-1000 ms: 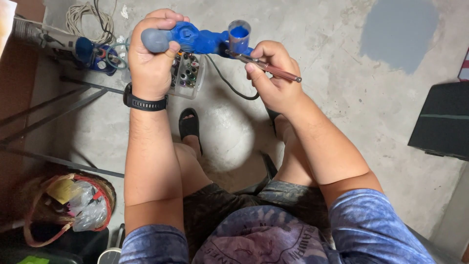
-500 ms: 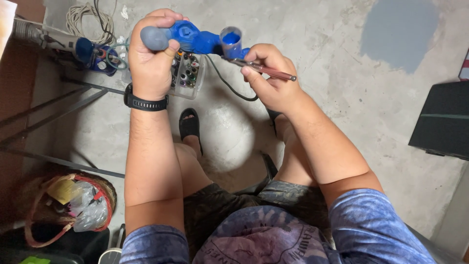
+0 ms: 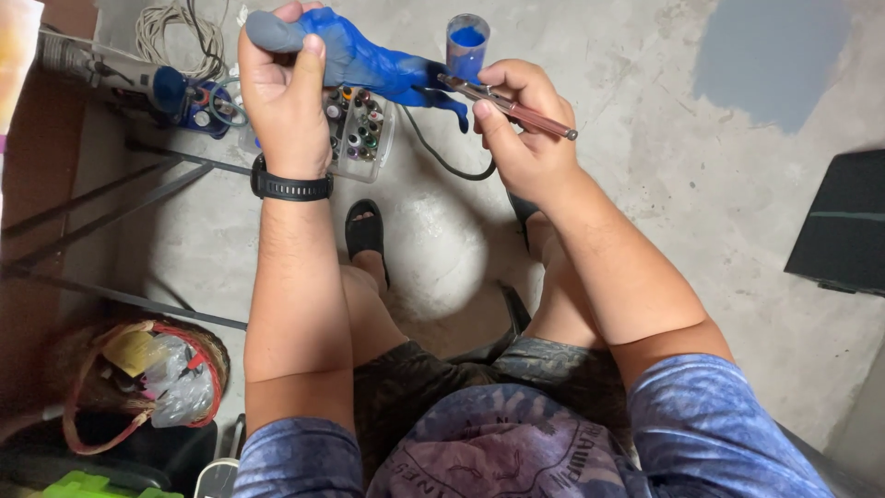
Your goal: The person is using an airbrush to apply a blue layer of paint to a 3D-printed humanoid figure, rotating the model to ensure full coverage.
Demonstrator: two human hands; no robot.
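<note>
My left hand [image 3: 288, 97] grips a grey figure [image 3: 369, 63] that is mostly coated in blue paint, held up in front of me with its grey end past my fingers. My right hand [image 3: 516, 124] holds an airbrush [image 3: 502, 103] like a pen, its tip touching or very near the figure's blue end. A small cup of blue paint [image 3: 467, 41] sits on top of the airbrush. A black hose [image 3: 442, 157] hangs from it.
On the concrete floor below my hands stands a clear box of small paint bottles [image 3: 358, 129]. A coiled cable [image 3: 180, 32] and blue tools lie at the top left. A woven basket [image 3: 138, 378] sits at the lower left, a black case [image 3: 843, 226] at the right.
Both hands have shifted slightly with the figure and airbrush; the figure now tilts a little more down toward the airbrush tip.
</note>
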